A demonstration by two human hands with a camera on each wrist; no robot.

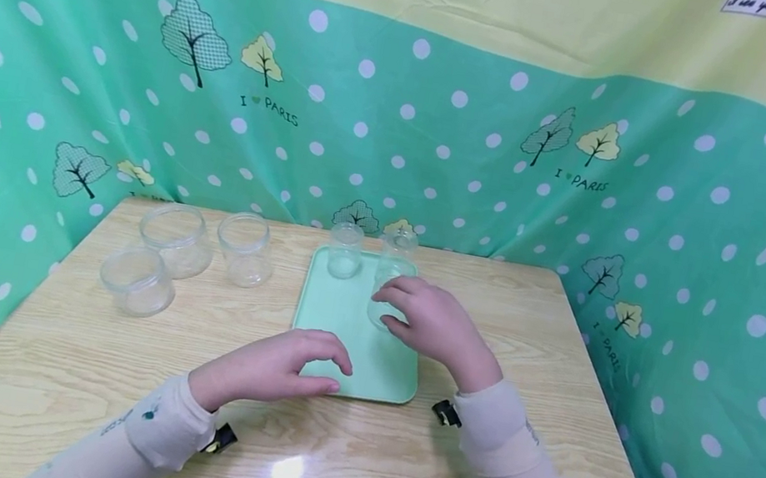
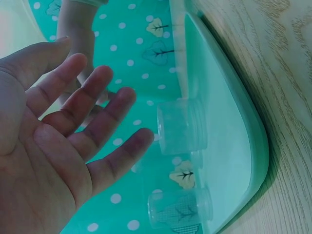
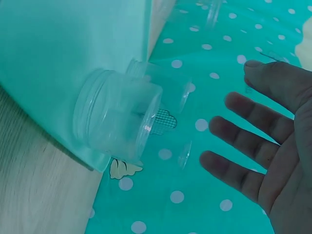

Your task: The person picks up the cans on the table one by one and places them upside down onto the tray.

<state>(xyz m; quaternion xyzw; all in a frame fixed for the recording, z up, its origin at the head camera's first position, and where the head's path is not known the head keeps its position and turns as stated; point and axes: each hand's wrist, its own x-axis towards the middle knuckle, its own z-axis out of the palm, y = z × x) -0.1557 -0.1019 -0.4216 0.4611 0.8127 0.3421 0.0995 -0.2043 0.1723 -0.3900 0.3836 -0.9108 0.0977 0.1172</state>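
Three clear plastic jars stand on a light green tray [image 1: 339, 316], their threaded rims down against it. My right hand [image 1: 433, 323] hovers over the front right jar [image 3: 119, 114], fingers loosely bent and apart from its upturned base. Behind that one is the back right jar [image 1: 398, 250], partly overlapped by the hand in the head view. The back left jar [image 1: 345, 254] stands beside it. Low over the tray's front left corner, my left hand [image 1: 281, 366] has relaxed, spread fingers and an empty palm.
At the left of the wooden table [image 1: 172, 407] stand three more clear jars: a large one [image 1: 177, 243], a front one [image 1: 138, 283] and one nearer the tray [image 1: 246, 250]. A green dotted curtain [image 1: 401, 132] encloses the table's back and sides.
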